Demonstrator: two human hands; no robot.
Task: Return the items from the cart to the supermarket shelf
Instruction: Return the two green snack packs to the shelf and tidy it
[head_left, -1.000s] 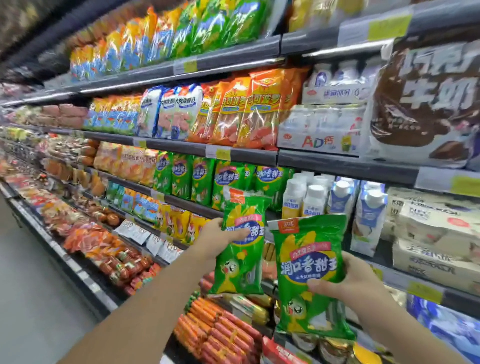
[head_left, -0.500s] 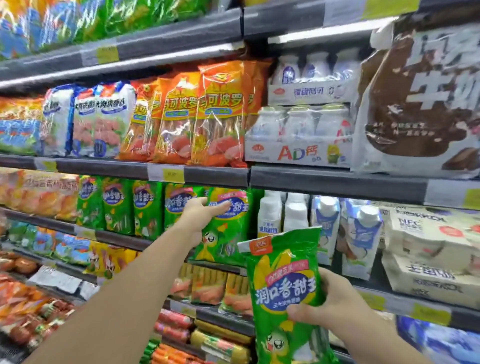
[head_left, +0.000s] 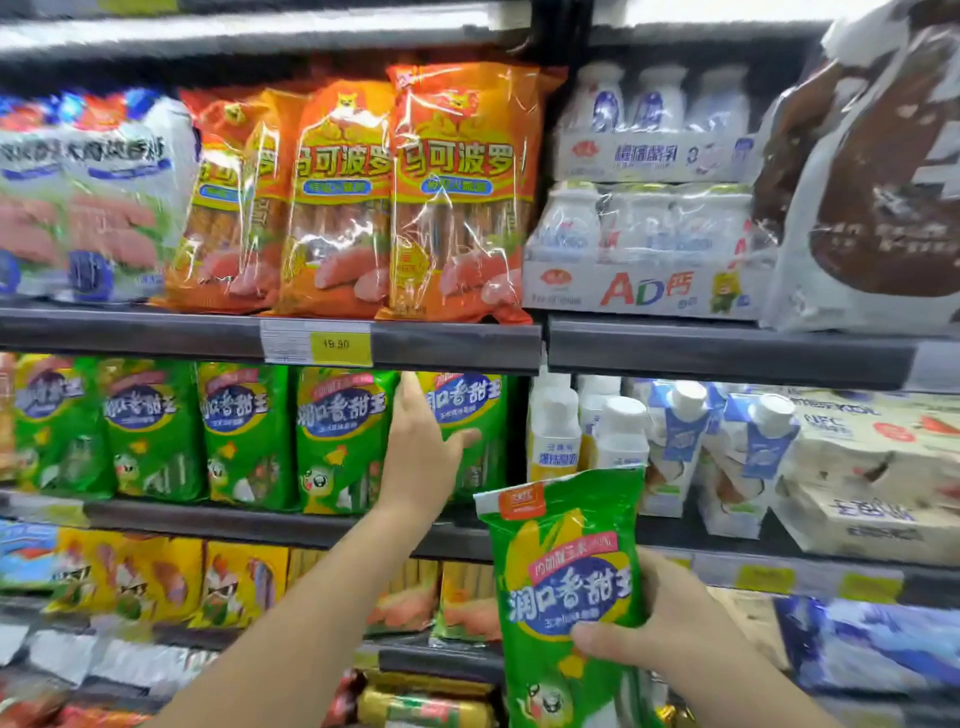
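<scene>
Supermarket aisle, dark grey tiered shelving (head_left: 457, 340) packed with goods, yellow price tag (head_left: 340, 344) on the rail under the upper tier. Upper tier: orange sausage packs (head_left: 457, 192) upright in a row, white-and-blue sausage packs (head_left: 98, 197) to their left, white bottled-drink multipacks (head_left: 644, 244) to their right, large brown-and-white bag (head_left: 872, 171) at far right. Middle tier: row of green corn-sausage packs (head_left: 244, 431) standing upright, with white bottles (head_left: 556, 441) and blue-and-white cartons (head_left: 675, 441) beside them on the right. Lower tier: yellow packs (head_left: 156, 577), partly blurred. Left hand (head_left: 418, 457) reaches into the middle tier, fingers extended and loosely spread, palm lying against the rightmost shelved green pack (head_left: 467, 415) at the end of the row; thumb points right across the pack's face. Whether it actually grips the pack cannot be told. Right hand (head_left: 670, 629) is lower, in front of the shelf edge, closed around a second green pack (head_left: 566, 582): thumb on the front face, fingers wrapped behind the right edge. This pack is upright, tilted slightly, clear of the shelf, its top corner just below the white bottles.
</scene>
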